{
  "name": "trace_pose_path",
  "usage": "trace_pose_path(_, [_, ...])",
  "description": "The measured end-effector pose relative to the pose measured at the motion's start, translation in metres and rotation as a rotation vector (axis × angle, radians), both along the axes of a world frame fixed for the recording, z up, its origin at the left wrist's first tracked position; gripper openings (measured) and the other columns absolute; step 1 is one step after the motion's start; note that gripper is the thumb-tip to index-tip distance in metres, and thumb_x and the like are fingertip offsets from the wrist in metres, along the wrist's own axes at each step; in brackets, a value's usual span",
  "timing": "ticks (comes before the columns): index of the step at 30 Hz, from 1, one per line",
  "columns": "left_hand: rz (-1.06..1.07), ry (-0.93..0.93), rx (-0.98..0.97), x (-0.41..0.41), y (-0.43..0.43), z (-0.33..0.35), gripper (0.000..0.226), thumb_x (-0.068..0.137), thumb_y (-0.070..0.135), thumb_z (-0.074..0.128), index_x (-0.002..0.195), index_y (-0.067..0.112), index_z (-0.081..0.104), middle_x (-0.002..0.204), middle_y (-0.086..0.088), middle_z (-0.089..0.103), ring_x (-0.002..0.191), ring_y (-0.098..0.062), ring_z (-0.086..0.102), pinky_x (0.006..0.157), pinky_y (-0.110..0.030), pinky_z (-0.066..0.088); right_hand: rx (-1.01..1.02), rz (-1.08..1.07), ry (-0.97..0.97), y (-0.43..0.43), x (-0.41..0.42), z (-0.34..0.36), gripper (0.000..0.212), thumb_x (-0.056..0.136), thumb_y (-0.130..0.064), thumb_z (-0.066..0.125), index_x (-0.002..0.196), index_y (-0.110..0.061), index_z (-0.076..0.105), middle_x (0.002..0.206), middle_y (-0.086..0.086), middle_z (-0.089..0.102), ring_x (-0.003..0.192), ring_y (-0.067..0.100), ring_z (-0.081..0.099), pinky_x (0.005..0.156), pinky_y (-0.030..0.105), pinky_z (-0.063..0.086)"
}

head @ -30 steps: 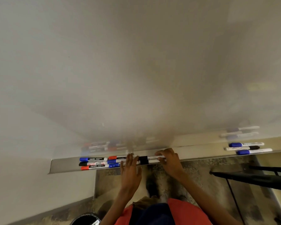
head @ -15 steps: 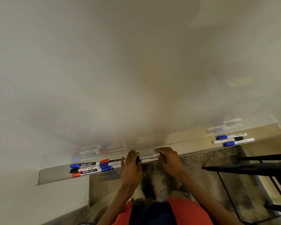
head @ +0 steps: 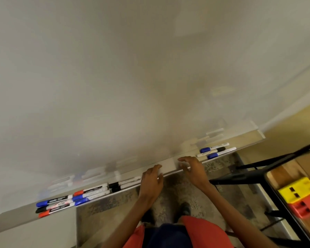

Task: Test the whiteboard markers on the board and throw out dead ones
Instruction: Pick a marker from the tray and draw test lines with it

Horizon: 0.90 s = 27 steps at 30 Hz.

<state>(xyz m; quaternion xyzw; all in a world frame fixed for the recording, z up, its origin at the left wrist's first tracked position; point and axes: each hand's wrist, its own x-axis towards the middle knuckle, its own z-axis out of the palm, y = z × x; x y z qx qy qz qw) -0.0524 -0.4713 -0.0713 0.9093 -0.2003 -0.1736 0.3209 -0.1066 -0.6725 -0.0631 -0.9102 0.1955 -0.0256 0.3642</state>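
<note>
Markers, main group [head: 73, 197]: lying lengthwise on the tray [head: 11, 221] under the whiteboard [head: 132, 77], left of you, so they cannot roll. Smaller group [head: 216, 152]: far right, kept apart, perhaps sorted. Your left hand [head: 151, 182] and right hand [head: 193, 170]: both released, grasping nothing, fingers at the tray's bare middle.

Mottled grey-brown carpet [head: 215, 192] underfoot, black metal frame [head: 254, 176] at right, wooden tabletop [head: 283, 173] with yellow and red blocks [head: 301, 198]
</note>
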Motion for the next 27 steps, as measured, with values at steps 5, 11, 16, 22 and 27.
trace_pose_path(5, [-0.096,-0.012,-0.016,0.0,-0.069,0.009,0.035,0.103,0.026,0.048,0.136,0.017,0.053,0.13,-0.008,0.061,0.118,-0.026,0.056,0.106,-0.038,0.041,-0.008,-0.045,0.027,-0.057,-0.015,-0.003,0.023,0.092,-0.009,0.065,0.114,-0.014,0.071,0.112,0.003,0.072,0.103,0.019,0.065,0.087,0.029,0.049])
trace_pose_path(11, [-0.182,-0.031,-0.001,-0.003,-0.135,0.006,0.032,0.105,0.025,0.046,0.135,0.017,0.054,0.13,-0.009,0.061,0.119,-0.026,0.056,0.104,-0.038,0.043,-0.099,-0.076,0.044,-0.115,-0.027,-0.007,0.023,0.088,-0.007,0.067,0.108,-0.019,0.071,0.106,0.004,0.071,0.1,0.025,0.063,0.084,0.045,0.054])
trace_pose_path(16, [-0.279,-0.099,0.089,-0.005,-0.178,-0.003,0.035,0.103,0.014,0.046,0.137,0.013,0.054,0.131,-0.012,0.061,0.115,-0.029,0.056,0.096,-0.04,0.045,-0.096,-0.119,0.069,-0.147,-0.034,-0.016,0.023,0.091,-0.005,0.064,0.111,-0.016,0.069,0.114,0.009,0.069,0.11,0.027,0.058,0.093,0.041,0.05])
trace_pose_path(22, [-0.24,-0.133,0.118,0.0,-0.2,-0.016,0.037,0.095,0.005,0.06,0.132,0.009,0.06,0.121,-0.017,0.066,0.109,-0.034,0.061,0.088,-0.045,0.054,-0.058,-0.092,0.056,-0.15,-0.031,-0.018,0.023,0.092,-0.003,0.063,0.112,-0.01,0.069,0.116,0.012,0.067,0.111,0.026,0.057,0.093,0.033,0.047])
trace_pose_path(27, [-0.197,-0.133,0.119,-0.002,-0.202,-0.022,0.032,0.09,0.004,0.067,0.122,0.006,0.063,0.118,-0.018,0.066,0.105,-0.034,0.063,0.085,-0.045,0.057,-0.03,-0.072,0.058,-0.149,-0.028,-0.022,0.022,0.092,-0.004,0.063,0.112,-0.01,0.069,0.115,0.012,0.067,0.11,0.026,0.058,0.09,0.029,0.046])
